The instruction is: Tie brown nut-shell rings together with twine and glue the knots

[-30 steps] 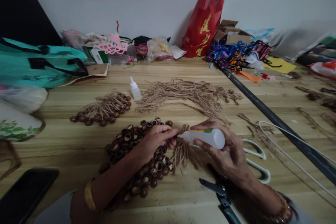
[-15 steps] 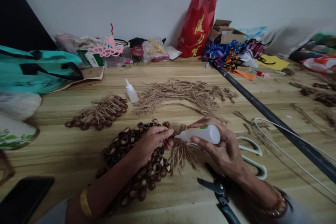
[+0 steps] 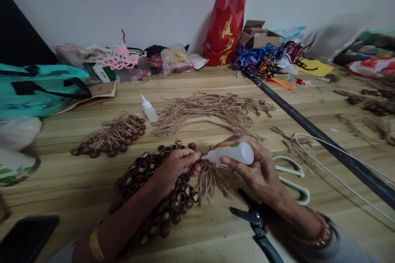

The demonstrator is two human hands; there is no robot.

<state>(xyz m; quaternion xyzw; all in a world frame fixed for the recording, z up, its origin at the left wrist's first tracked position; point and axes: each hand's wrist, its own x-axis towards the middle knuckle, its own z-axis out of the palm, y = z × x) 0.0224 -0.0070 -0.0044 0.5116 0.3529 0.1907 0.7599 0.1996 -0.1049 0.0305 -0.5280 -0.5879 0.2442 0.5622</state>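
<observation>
My right hand (image 3: 256,168) holds a white squeeze bottle of glue (image 3: 236,153) with a green label, its nozzle tilted left toward my left hand (image 3: 179,168). The nozzle tip sits at my left fingertips, which pinch the top of a jute twine tassel (image 3: 210,181). What they grip is partly hidden. Under my left wrist lies a heap of hollow brown seed beads (image 3: 157,181). Black-handled pliers (image 3: 254,218) lie below my right hand, and white-handled scissors (image 3: 291,176) lie to its right.
A loose bundle of twine (image 3: 210,111), a small glue bottle (image 3: 149,110) and a beaded twine bunch (image 3: 108,139) lie farther along the wooden table (image 3: 61,156). A black rod (image 3: 327,144) crosses the right side. Bags, a cardboard box (image 3: 257,35) and a black phone (image 3: 26,240) edge the table.
The whole scene has drifted left and slightly up in the view as the head camera turned. My hands keep the same pose, with the bottle tip still at my left fingertips.
</observation>
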